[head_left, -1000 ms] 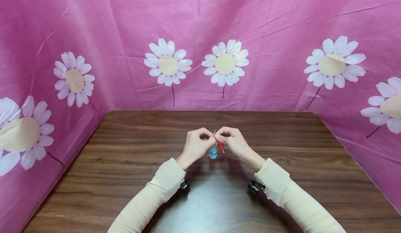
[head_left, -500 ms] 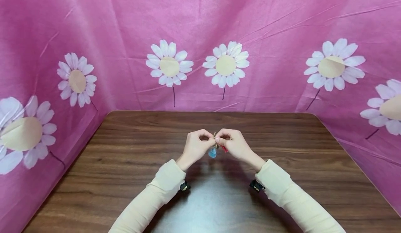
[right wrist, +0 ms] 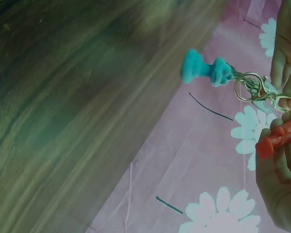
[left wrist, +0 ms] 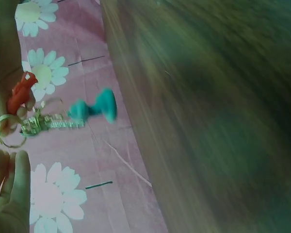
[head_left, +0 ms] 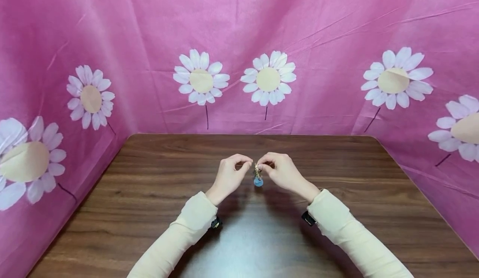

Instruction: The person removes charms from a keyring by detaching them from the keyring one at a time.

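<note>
A gold-coloured keychain (head_left: 257, 171) hangs above the table between the two hands. My right hand (head_left: 281, 170) pinches it near the top, at its ring. Its blue-green charm (right wrist: 196, 68), shaped like a small game piece, dangles from a short chain (left wrist: 63, 124). A red charm (left wrist: 22, 93) of similar shape lies against the right hand's fingers; in the head view it is hidden. My left hand (head_left: 230, 174) stands just left of the keychain, its fingers extended and a small gap between them and the ring in the head view.
Below is a brown wood-grain table (head_left: 168, 161) with rounded far corners. Pink cloth (head_left: 318, 12) printed with white daisies encloses it at the back and both sides. Dark wrist cameras sit under both rolled cream sleeves (head_left: 194, 215).
My left hand has let go of the keychain and drawn slightly left. The right hand keeps hold; the blue-green charm has swung a little right, and the red one has gone from the head view.
</note>
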{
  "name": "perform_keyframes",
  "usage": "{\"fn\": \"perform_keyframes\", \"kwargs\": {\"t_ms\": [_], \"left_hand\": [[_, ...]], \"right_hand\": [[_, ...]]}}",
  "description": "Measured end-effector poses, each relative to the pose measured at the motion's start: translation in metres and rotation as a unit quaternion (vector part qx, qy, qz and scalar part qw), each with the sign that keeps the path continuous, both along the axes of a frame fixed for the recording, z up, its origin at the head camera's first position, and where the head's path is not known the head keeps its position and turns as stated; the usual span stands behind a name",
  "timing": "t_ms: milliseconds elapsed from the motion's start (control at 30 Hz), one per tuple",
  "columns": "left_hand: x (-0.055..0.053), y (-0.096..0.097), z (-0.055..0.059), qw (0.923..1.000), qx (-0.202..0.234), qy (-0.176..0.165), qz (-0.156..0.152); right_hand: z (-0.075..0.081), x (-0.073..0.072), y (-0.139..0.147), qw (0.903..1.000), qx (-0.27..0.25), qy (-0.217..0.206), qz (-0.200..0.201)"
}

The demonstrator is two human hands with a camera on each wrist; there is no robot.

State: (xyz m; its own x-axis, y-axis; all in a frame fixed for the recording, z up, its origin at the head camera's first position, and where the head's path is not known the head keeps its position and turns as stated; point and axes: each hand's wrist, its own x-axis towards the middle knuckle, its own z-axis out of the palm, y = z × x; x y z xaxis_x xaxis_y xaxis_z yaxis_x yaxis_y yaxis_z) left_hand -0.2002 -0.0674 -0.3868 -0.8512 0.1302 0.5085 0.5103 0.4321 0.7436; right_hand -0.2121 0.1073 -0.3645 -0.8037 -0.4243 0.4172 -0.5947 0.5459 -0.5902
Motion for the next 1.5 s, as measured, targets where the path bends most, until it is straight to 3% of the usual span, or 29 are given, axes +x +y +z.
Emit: {"fn": "perform_keyframes", "kwargs": {"t_ms": [100, 267, 367, 500, 800, 967, 1167, 1367, 1500], "left_hand": [[-0.003, -0.003, -0.001, 0.9999, -0.005, 0.000, -0.009], [-0.005, -0.001, -0.003, 0.9962, 0.001, -0.056, -0.067], [-0.006, 0.001, -0.005, 0.9942, 0.010, -0.068, -0.082], [-0.005, 0.000, -0.005, 0.9972, 0.008, -0.038, -0.064], [-0.001, -0.001, 0.001, 0.9981, -0.034, 0.024, -0.045], [-0.001, -0.002, 0.004, 0.9968, -0.037, 0.065, -0.028], [-0.005, -0.002, 0.003, 0.9972, 0.002, 0.073, -0.017], [-0.005, 0.000, 0.001, 0.9942, 0.092, 0.056, -0.002], [0.005, 0.001, 0.018, 0.9916, 0.124, 0.035, 0.002]], "right_hand": [[0.002, 0.000, 0.000, 0.9998, 0.014, -0.009, 0.008], [0.003, 0.002, 0.000, 0.9994, 0.022, -0.026, 0.005], [0.004, 0.003, 0.001, 0.9992, 0.024, -0.032, 0.002], [0.007, 0.004, 0.001, 0.9977, 0.034, -0.058, 0.014], [0.010, 0.005, 0.006, 0.9852, 0.009, -0.168, 0.031], [0.013, 0.005, 0.005, 0.9842, -0.013, -0.175, 0.022], [0.011, 0.000, 0.004, 0.9817, -0.052, -0.183, 0.016], [0.010, -0.001, 0.001, 0.9729, -0.097, -0.209, 0.021], [0.018, 0.003, -0.001, 0.9665, -0.124, -0.223, 0.027]]}}
